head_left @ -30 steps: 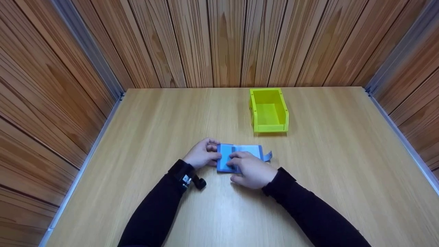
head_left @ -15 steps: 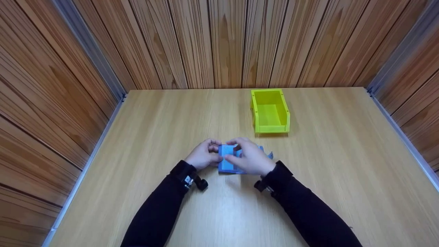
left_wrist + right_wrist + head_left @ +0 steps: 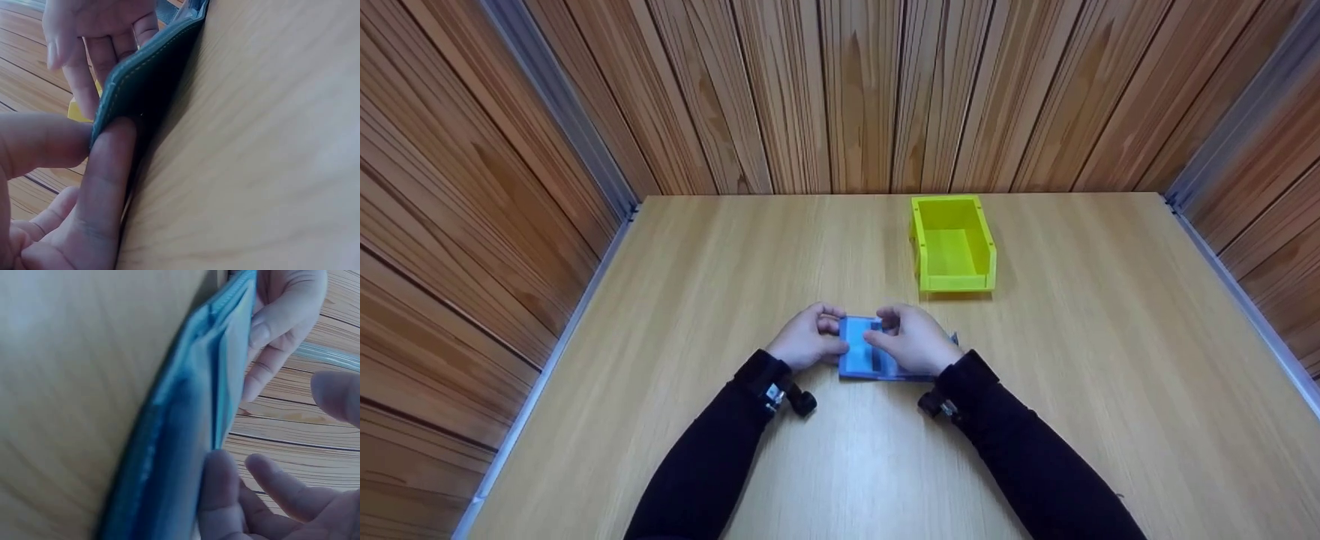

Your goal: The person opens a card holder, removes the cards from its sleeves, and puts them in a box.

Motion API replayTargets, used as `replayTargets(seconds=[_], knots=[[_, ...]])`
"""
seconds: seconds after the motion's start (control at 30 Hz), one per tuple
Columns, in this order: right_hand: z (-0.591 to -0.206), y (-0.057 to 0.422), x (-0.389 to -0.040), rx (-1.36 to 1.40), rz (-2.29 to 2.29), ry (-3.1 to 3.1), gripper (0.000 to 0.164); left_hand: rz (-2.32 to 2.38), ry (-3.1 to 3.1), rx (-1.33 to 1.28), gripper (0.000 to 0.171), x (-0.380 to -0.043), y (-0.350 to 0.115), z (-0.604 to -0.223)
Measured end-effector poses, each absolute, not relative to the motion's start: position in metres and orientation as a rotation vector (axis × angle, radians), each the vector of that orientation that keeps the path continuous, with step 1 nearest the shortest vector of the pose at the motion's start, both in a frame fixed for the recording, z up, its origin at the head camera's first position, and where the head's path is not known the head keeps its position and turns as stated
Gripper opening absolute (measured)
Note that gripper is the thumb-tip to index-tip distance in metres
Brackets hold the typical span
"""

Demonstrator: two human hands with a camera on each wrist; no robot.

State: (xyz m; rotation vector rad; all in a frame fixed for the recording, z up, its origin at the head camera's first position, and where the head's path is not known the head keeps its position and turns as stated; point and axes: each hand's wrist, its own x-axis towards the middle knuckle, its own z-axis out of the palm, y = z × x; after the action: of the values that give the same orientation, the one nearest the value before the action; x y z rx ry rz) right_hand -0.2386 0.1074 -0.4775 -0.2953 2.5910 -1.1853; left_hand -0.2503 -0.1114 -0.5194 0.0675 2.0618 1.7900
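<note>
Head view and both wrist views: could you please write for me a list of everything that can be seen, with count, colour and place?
Wallet: one, blue, lying open on the table, between the hands
Bin: one, yellow-green, on the table, beyond the wallet and slightly right
Table: one, light wood, under wallet and bin
Plank walls: three, brown, behind and at both sides of the table
Metal rails: several, grey, at the wall corners and table sides
Wrist cameras: two, black, one per wrist
Sleeves: two, black, on the forearms
Left hand: one, pinching the wallet's left edge
Right hand: one, over the wallet's right half
</note>
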Motion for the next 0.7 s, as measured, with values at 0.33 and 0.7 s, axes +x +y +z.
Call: replayTargets(seconds=[0.33,0.7], knots=[[-0.4818,0.1051,-0.2382,-0.343,-1.197,2.591,0.060,1.794,2.053,0.099,0.054,-0.2510,-0.1113,-0.5203],[-0.4812,0.1046,-0.2393,-0.256,-1.308,2.558,0.059,1.775,2.089,0.114,0.053,-0.2518,-0.1111,-0.5198]])
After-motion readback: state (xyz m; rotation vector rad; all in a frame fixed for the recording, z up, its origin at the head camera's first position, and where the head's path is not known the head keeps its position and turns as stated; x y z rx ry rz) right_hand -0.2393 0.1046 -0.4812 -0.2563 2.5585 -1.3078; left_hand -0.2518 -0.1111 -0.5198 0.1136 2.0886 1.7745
